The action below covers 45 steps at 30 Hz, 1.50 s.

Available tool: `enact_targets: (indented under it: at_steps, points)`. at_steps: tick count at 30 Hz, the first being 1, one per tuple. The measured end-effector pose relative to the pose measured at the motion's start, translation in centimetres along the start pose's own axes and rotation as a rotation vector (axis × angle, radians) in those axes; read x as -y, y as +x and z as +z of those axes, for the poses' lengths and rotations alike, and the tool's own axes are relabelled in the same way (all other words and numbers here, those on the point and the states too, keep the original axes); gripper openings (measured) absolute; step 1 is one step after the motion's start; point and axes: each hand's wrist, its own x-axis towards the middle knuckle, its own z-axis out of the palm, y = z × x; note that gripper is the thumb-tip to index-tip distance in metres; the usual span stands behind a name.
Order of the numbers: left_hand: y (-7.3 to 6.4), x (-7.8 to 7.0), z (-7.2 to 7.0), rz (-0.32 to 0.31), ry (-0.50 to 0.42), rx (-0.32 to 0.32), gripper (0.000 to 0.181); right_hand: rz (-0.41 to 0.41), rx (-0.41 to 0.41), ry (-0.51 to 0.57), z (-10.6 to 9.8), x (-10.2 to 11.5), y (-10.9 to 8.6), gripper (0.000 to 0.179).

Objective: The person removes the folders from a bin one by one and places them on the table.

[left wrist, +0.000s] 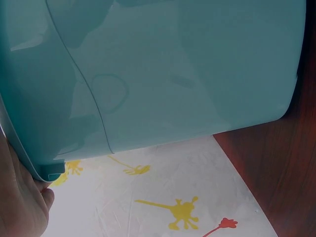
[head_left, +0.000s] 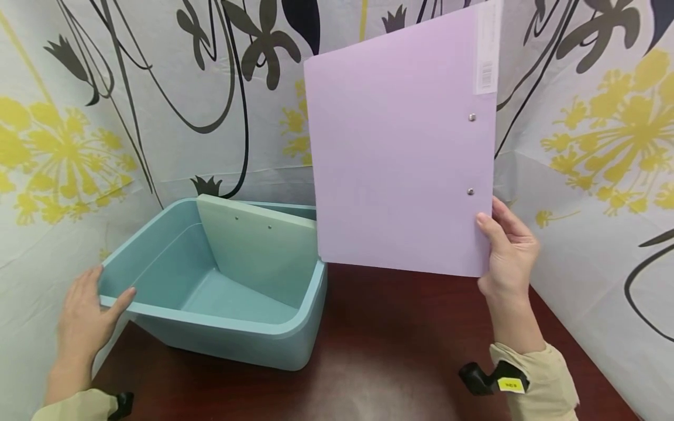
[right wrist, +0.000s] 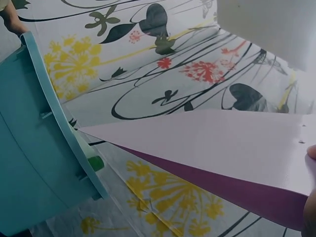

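A light purple file folder (head_left: 400,152) is held up on the right side of the head view, with two metal rivets and a barcode label along its right edge. My right hand (head_left: 508,251) grips its lower right edge, thumb on the near face and fingers behind. A blue plastic bin (head_left: 221,320) stands at left. Inside it, a pale green folder (head_left: 258,248) leans upright near the back right. At the bin's front left corner, my left hand (head_left: 86,310) holds the rim; the left wrist view shows the hand (left wrist: 22,197) against the rim's underside.
The bin stands on a dark red-brown wooden table (head_left: 400,339). Patterned fabric (head_left: 158,140) with yellow and grey plants surrounds the table at the back and sides. In the right wrist view a pale panel (right wrist: 271,29) shows at the upper right.
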Motion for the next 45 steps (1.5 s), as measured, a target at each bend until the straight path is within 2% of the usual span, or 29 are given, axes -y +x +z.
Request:
enact_targets:
  at_steps: [5, 12, 15, 30, 38, 45]
  points:
    - [-0.1, 0.0, 0.0, 0.007, -0.006, 0.003, 0.077, 0.010, -0.035, -0.012, -1.3, 0.6, -0.1, 0.030]
    - [-0.1, 0.0, 0.0, 0.001, 0.006, 0.011, 0.077, -0.038, -0.060, -0.062, -2.8, 0.9, -0.2, 0.032]
    - [-0.1, 0.0, 0.0, -0.001, 0.006, 0.011, 0.077, -0.029, -0.075, -0.096, -3.4, 0.7, -0.4, 0.032]
    - [-0.1, -0.1, -0.1, -0.004, 0.015, 0.006, 0.078, 0.181, -0.126, -0.309, -5.8, -1.5, -2.3, 0.031]
    - [-0.2, 0.0, 0.1, -0.003, 0.019, 0.000, 0.078, 0.301, -0.128, -0.376, -7.1, -2.7, -2.9, 0.030]
    - [-0.2, 0.0, 0.1, -0.009, 0.020, 0.011, 0.078, 0.397, -0.095, -0.469, -8.2, -3.7, -3.2, 0.028]
